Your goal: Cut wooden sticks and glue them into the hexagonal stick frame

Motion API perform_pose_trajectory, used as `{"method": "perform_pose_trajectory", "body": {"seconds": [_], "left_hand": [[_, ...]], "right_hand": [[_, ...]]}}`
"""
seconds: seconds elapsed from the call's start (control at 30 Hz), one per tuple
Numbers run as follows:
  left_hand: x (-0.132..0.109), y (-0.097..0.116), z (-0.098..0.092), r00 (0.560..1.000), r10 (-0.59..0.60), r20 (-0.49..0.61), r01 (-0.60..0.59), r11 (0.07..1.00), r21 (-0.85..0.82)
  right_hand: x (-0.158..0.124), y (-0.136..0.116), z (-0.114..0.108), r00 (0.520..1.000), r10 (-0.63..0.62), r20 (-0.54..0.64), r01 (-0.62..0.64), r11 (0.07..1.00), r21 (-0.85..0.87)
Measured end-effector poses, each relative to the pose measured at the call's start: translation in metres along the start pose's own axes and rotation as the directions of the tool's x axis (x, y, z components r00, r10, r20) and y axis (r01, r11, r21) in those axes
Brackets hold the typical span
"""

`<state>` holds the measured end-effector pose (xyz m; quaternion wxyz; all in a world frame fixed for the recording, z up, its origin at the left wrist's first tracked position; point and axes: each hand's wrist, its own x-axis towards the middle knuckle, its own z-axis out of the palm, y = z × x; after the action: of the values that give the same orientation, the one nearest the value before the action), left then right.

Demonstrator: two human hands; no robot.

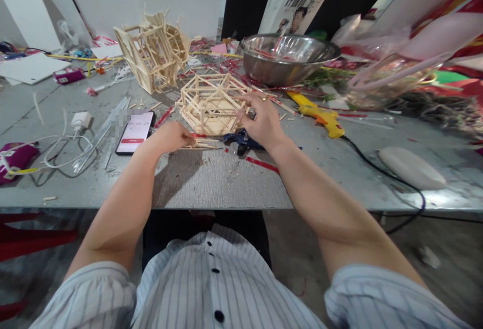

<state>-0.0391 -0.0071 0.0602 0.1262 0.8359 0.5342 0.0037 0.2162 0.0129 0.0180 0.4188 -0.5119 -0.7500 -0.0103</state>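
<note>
A low six-sided frame of thin wooden sticks (210, 101) sits on the grey table (211, 178) in front of me. My right hand (261, 118) rests at its right rim, fingers curled and touching the sticks. My left hand (170, 137) lies closed on the table just left of the frame's front, over a small bundle of loose wooden sticks (199, 144). Dark blue pliers (241, 141) lie under my right wrist.
A taller stick model (153, 55) stands behind. A phone (135, 132), a white charger with cable (80, 120), a yellow glue gun (320, 113) with black cord, a steel bowl (287, 57) and a white oval object (411, 168) surround the work. Red strips litter the surface.
</note>
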Motion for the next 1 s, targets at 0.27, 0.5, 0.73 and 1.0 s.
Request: {"method": "perform_pose_trajectory", "body": {"seconds": [0.27, 0.5, 0.73, 1.0], "left_hand": [[-0.009, 0.014, -0.006, 0.960, -0.035, -0.278, -0.010, 0.987, -0.159], [-0.007, 0.027, -0.010, 0.915, -0.112, -0.387, 0.040, 0.981, -0.190], [0.000, 0.040, -0.029, 0.927, -0.119, -0.357, 0.071, 0.987, -0.145], [0.031, 0.044, -0.052, 0.933, -0.163, -0.320, 0.134, 0.985, -0.111]], "right_hand": [[-0.008, -0.017, -0.004, 0.996, -0.081, -0.032, 0.078, 0.994, -0.074], [0.002, -0.028, 0.003, 0.990, -0.139, 0.036, 0.140, 0.990, -0.012], [0.036, -0.026, -0.007, 0.992, -0.068, 0.102, 0.055, 0.991, 0.120], [0.068, -0.008, 0.008, 0.982, -0.004, 0.191, -0.030, 0.984, 0.175]]}}
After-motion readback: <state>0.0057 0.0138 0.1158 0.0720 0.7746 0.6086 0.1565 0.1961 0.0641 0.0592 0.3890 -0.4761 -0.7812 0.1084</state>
